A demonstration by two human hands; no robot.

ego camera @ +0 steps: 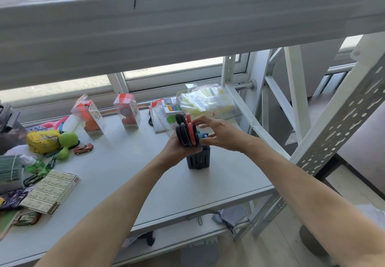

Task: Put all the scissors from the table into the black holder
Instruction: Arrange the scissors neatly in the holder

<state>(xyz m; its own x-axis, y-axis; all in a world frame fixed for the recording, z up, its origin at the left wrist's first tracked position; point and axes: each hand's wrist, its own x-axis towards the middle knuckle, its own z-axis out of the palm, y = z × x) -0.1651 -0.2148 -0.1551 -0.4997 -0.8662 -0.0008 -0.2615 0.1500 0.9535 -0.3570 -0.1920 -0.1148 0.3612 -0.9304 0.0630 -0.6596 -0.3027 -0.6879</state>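
Note:
A black slotted holder (pixel 198 159) stands upright on the grey table (pixel 129 162), right of centre. My left hand (pixel 176 149) grips a bunch of scissors with black and red handles (pixel 186 130), held handles-up directly over the holder's left side. A blue-handled pair (pixel 202 136) pokes out of the holder's top. My right hand (pixel 216 132) reaches in from the right, fingers spread, fingertips touching the red handle and the blue handles. The blades are hidden behind my left hand and the holder.
Two clear toy boxes (pixel 90 114) stand at the back. A yellow pouch (pixel 42 140), a green toy (pixel 66 141), a small red car (pixel 83 148) and a flat printed box (pixel 51 190) crowd the left. A bin of plastic bags (pixel 205 100) sits behind the holder. A shelf beam (pixel 187 27) hangs overhead.

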